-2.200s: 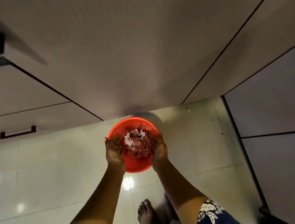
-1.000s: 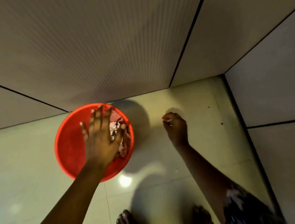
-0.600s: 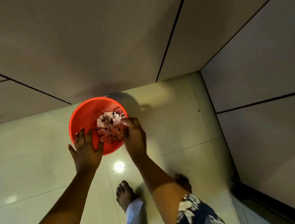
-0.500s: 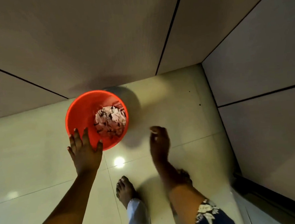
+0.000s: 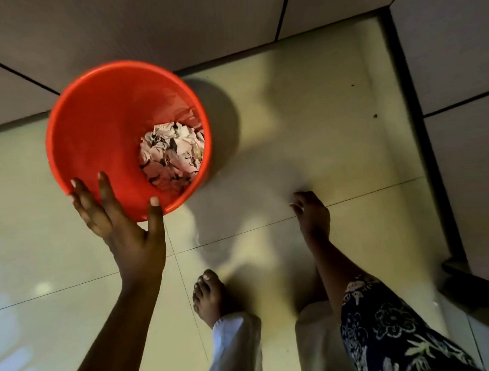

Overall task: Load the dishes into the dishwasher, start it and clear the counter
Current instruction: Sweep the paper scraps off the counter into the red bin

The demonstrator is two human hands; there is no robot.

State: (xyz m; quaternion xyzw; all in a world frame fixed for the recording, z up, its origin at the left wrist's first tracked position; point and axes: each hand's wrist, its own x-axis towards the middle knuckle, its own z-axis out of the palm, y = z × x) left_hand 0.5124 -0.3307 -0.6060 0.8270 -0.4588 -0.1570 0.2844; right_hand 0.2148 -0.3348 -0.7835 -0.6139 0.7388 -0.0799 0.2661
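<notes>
Fingers of the left hand are lying straight and spread wide over the near rim of the red bin, with the thumb touching the rim; they are not closing round it. The bin is sitting on the floor, close to the cabinet fronts, with crumpled paper scraps lying at its bottom. The right hand is reaching low to the floor, its fingers curled together; whether they are pinching something, I cannot tell. To do this step well, I think the left hand should be steadying the rim while the right is carrying any scrap fully over the opening before letting go. Dishes and dishwasher are not showing.
</notes>
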